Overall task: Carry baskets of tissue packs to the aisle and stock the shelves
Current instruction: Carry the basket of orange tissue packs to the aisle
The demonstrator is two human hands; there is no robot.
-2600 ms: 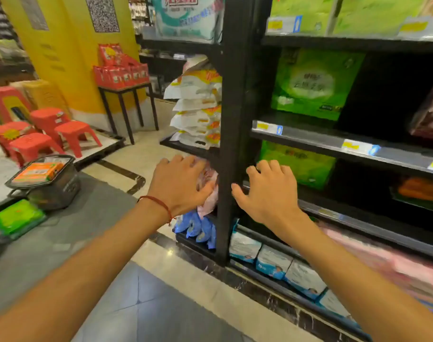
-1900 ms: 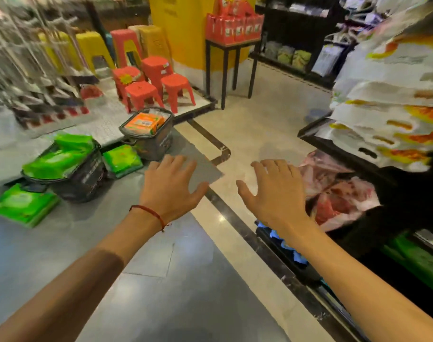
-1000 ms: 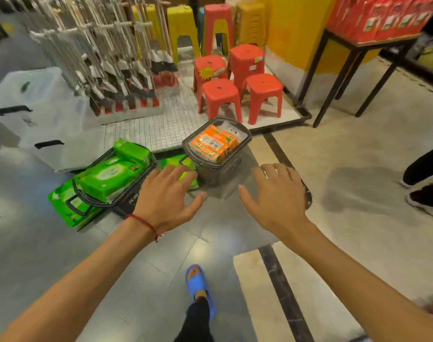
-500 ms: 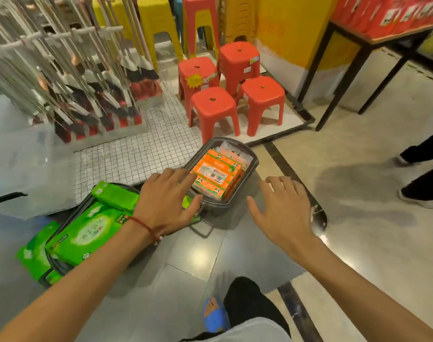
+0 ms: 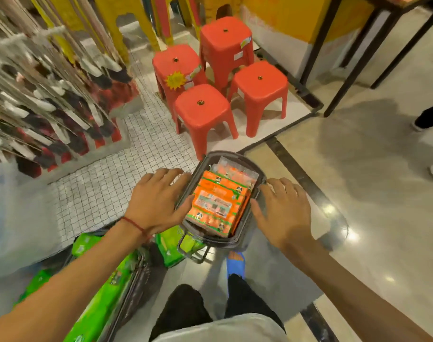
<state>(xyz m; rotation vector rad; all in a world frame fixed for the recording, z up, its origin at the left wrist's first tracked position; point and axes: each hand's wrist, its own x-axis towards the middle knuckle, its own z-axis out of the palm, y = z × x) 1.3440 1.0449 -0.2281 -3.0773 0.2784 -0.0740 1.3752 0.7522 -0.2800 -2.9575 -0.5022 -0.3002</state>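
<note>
A grey shopping basket [image 5: 237, 157] stands on the floor in front of me, filled with orange tissue packs [image 5: 219, 201]. My left hand [image 5: 158, 201] hovers at the basket's left rim with fingers spread, thumb near the packs. Over the right rim my right hand [image 5: 282, 211] is spread flat, holding nothing. A second dark basket [image 5: 134, 280] with green tissue packs [image 5: 104, 302] sits at lower left, partly under my left forearm. One more green pack [image 5: 172, 245] lies between the two baskets.
Several red plastic stools [image 5: 203, 112] stand just beyond the basket on a white grid mat [image 5: 99, 188]. A rack of hanging mops [image 5: 45, 77] fills the left. A black-legged table [image 5: 346, 45] stands at upper right. Another person's shoes [image 5: 430, 119] are at the right edge.
I have turned away from the shelves and walked up to the baskets. Both hands have come down to either side of the orange-pack basket.
</note>
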